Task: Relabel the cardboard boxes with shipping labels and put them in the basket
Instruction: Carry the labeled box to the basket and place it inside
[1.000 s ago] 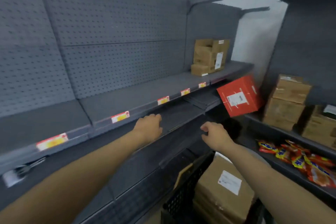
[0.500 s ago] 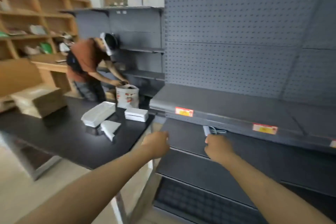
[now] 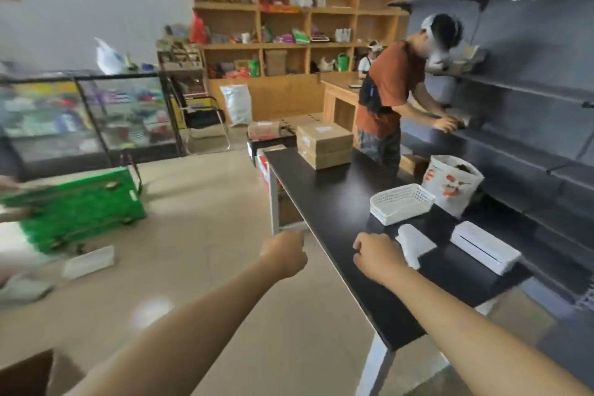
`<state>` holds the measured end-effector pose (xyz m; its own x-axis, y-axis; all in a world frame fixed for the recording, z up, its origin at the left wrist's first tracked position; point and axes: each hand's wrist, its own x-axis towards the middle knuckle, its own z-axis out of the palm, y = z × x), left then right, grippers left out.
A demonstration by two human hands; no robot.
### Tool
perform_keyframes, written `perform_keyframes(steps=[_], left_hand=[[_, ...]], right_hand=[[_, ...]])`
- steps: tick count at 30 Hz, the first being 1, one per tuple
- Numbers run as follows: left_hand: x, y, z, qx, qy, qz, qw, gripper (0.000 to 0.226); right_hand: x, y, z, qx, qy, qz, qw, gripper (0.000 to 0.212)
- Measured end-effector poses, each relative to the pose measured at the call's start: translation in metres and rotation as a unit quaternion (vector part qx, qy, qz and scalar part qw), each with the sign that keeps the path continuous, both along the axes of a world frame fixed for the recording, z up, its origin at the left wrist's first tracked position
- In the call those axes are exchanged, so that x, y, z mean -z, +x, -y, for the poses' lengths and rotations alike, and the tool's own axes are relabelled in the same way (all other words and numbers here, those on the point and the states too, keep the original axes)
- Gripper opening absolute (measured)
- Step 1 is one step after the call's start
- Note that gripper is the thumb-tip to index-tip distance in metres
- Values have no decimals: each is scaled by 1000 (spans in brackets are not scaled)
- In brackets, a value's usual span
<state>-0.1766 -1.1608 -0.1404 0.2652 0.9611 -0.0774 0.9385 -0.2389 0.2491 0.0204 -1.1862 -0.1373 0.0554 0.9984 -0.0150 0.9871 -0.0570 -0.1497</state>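
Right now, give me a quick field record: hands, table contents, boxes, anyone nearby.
left hand: closed in a fist, holding nothing, over the floor beside the table edge
right hand: closed in a fist, holding nothing, over the black table
near end of table: white mesh basket, flat white device, white folded item, printed bag
far end of table: stack of cardboard boxes, label on top
floor left: green basket, blurred
nearby: person in an orange shirt reaching into the grey shelving
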Motion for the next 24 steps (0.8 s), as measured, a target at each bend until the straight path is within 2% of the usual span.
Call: perform_keyframes(steps=[4,10,14,19,24], left_hand=[[0,-48,-57,-77,4,-13,997,35],[-4,-120,-130,-164,14,-29,986,34],[18,-163,-158,-204,-23,-25,978,33],[38,-229,-227,-222,-40,-39,974,33],[33,-289,-323,-217,-27,-52,974,32]], right_hand=[[2,-55,-87,-87,6,-2,996,26],[7,-134,-198,-164,5,14,986,28],[27,-191,-251,-210,-16,19,977,29],[47,-263,-332,-254,-10,14,967,30],[46,-314,-411,-252,-53,10,966,31]])
